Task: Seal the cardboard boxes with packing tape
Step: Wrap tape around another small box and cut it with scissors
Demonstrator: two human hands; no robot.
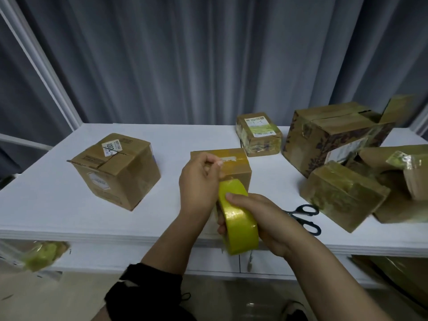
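Centre of frame: right hand (261, 218) wraps around the yellow tape roll (238, 218), fingers curled over its rim, held at the near table edge. Left hand (199, 181) is just above it, fingertips pressed together pinching the tape end (222, 173), it seems; the strip itself is faint. Centre box (229, 165) sits right behind the hands, flaps closed, old tape across its top. Unsealed-looking box (115, 167) is at centre left, seam gaping a bit. Scissors (305, 216) lie on the white table (46, 205) at lower right, near the right wrist.

Risks, as judged:
- No hand steadies the centre box. It looks light, so a tug on stuck tape could drag or tip it.
- The loose strip can fold onto itself or cling to fingers if it goes slack.
- The strip could land skewed off the seam, since the roll is angled.
- Both hands are busy and the scissors are apart from them. Cutting means releasing something, and the end may snap back onto the roll.
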